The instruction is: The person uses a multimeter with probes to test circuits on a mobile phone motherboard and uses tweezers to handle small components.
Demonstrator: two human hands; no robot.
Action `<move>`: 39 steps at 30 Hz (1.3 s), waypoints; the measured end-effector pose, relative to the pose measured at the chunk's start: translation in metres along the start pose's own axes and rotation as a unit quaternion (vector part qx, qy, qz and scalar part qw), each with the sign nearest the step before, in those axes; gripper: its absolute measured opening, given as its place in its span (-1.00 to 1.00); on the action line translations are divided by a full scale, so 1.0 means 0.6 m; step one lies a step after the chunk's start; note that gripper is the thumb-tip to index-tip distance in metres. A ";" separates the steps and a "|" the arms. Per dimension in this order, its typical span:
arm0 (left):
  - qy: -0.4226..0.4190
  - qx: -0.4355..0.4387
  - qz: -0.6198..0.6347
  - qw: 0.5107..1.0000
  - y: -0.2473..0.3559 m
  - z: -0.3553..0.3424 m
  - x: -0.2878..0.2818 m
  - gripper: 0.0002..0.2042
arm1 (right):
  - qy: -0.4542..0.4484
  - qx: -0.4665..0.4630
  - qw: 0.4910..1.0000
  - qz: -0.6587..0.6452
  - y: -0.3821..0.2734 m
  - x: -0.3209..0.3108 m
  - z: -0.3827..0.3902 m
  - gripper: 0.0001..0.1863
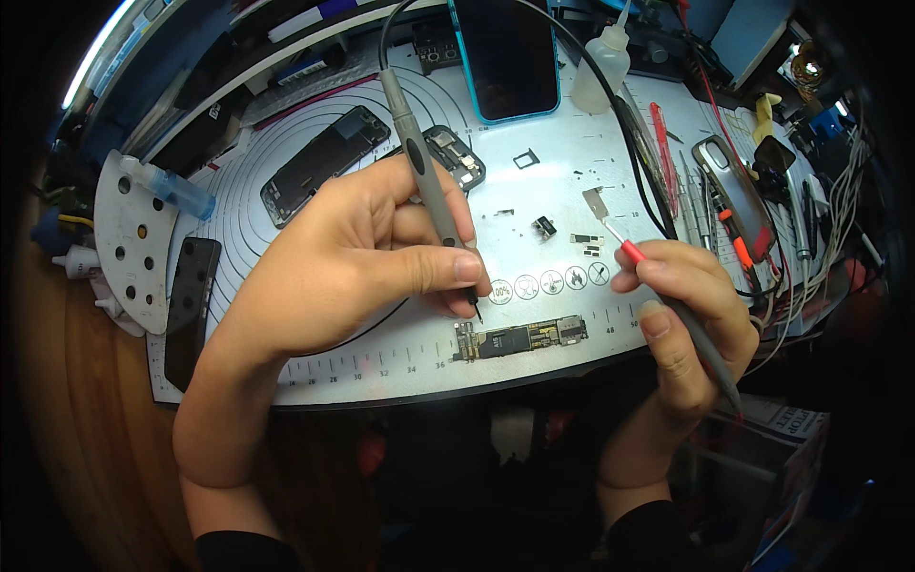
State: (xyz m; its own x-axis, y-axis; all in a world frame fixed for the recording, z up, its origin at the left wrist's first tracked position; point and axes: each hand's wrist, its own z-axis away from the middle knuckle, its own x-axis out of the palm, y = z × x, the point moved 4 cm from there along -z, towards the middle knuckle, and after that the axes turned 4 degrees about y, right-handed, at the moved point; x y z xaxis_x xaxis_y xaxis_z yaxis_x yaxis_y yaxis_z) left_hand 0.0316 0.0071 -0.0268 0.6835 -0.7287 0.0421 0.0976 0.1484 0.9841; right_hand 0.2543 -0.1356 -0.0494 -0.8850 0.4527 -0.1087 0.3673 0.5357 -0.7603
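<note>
My left hand (334, 257) is closed around a grey test probe (416, 143) with a black collar and a black cable at its upper end. Its thin tip points down just beside the left part of a phone logic board (519, 338); whether it touches I cannot tell. In my right hand (696, 324) is a second grey test probe (701, 348) with a red collar. Its pale tip points up and left, close to a small flat metal plate (595, 202). The logic board lies near the mat's front edge, between my hands.
Beyond my left hand lie a phone screen (324, 162) and an opened phone housing (453, 157). A blue-edged phone (505, 62) and a squeeze bottle (600, 71) stand at the back. Small parts (543, 227) lie mid-mat (381, 357). Tools and cables crowd the right; a dark phone (193, 310) lies left.
</note>
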 end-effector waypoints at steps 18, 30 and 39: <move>-0.010 0.001 -0.016 1.000 -0.003 0.010 0.018 -0.77 | 0.018 0.071 0.995 -0.067 0.006 0.009 0.009 -0.71; -0.007 0.015 -0.026 1.000 -0.003 0.011 0.020 -0.77 | 0.012 0.053 0.998 -0.009 0.001 0.002 -0.001 -0.73; -0.005 0.016 -0.028 0.999 -0.006 0.011 0.022 -0.77 | -0.048 0.057 0.996 -0.048 -0.003 -0.011 0.004 -0.73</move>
State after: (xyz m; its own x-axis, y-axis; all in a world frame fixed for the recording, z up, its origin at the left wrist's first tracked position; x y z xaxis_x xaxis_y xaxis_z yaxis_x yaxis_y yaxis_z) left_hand 0.0353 -0.0073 -0.0286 0.6708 -0.7415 -0.0110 0.1121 0.0868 0.9899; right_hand 0.2586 -0.1412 -0.0490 -0.9397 0.3303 -0.0884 0.2498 0.4869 -0.8370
